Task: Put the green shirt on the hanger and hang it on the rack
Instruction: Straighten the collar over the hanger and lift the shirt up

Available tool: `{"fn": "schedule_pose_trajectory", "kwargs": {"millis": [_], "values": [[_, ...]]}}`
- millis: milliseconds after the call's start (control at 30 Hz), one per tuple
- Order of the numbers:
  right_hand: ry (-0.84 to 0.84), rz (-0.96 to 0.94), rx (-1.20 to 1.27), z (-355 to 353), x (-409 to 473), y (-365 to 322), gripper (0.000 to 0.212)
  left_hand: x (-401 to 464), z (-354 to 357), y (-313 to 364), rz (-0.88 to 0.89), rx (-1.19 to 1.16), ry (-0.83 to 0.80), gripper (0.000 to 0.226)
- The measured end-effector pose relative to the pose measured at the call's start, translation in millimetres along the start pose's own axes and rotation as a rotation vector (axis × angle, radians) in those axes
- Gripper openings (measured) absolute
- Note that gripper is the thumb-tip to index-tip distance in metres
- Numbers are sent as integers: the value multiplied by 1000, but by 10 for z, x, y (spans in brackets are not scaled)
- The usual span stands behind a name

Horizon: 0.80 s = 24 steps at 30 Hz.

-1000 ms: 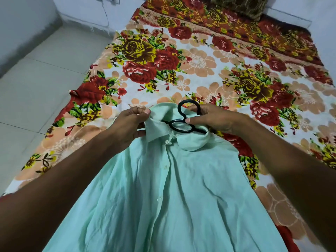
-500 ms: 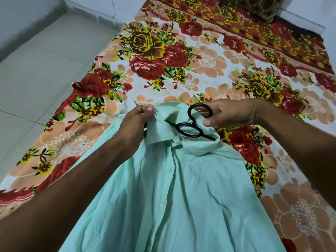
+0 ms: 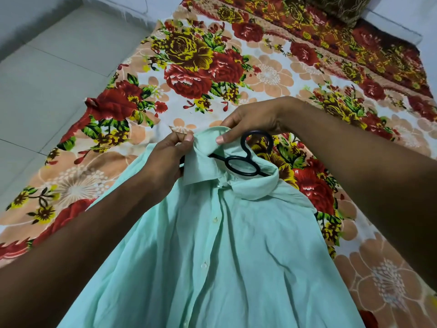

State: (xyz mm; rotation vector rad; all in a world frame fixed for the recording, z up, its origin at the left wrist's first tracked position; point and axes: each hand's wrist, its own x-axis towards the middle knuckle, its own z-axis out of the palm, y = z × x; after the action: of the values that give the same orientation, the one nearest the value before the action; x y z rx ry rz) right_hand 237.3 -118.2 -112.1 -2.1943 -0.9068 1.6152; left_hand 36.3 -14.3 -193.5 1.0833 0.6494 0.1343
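Pale mint-green buttoned cotton shirt (image 3: 212, 252) spread front-up, placket fastened, over a bed covered by a floral sheet of red, yellow and peach blooms (image 3: 189, 67); lower part of the shirt running out of view at the bottom edge. Black plastic hanger (image 3: 243, 162) seated inside the neck opening: hook and the ring below it exposed above the collar, one arm disappearing under the left collar flap, the other under the right side of the collar. Left hand (image 3: 165, 159) grasping the left collar point, thumb and forefinger pinched on the fabric edge, remaining fingers curled beneath. Right hand (image 3: 255, 119) reaching across from the right, thumb pressed onto the back of the collar, fingers folded behind the cloth, thus holding the collar band; hanger hook just beside the palm, contact not determinable. Right collar flap lying flat, folded down. Dark patterned cushion (image 3: 338, 8) at the far end of the bed. Pale tiled floor (image 3: 47, 79) to the left of the bed.
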Motion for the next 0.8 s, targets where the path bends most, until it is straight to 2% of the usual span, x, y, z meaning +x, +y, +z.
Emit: {"fn": "schedule_pose_trajectory", "kwargs": {"millis": [67, 167, 300, 433, 567, 700, 733, 800], "values": [[55, -5, -11, 12, 57, -3, 27, -3, 7, -11, -12, -27, 19, 18], [94, -19, 95, 4, 75, 122, 43, -12, 38, -35, -14, -54, 35, 15], [63, -56, 219, 32, 52, 228, 27, -8, 62, -46, -26, -67, 75, 35], [81, -54, 242, 41, 70, 318, 20, 12, 67, -80, -29, -76, 124, 17], [143, -21, 374, 66, 79, 385, 16, 27, 130, -161, -57, -120, 157, 15], [92, 36, 579, 37, 131, 521, 43, 11, 189, -186, -43, -142, 168, 17], [85, 35, 617, 53, 135, 545, 41, 10, 195, -189, -35, -122, 163, 19], [87, 16, 662, 88, 130, 565, 19, 1, 199, -167, -28, -97, 168, 22]]}}
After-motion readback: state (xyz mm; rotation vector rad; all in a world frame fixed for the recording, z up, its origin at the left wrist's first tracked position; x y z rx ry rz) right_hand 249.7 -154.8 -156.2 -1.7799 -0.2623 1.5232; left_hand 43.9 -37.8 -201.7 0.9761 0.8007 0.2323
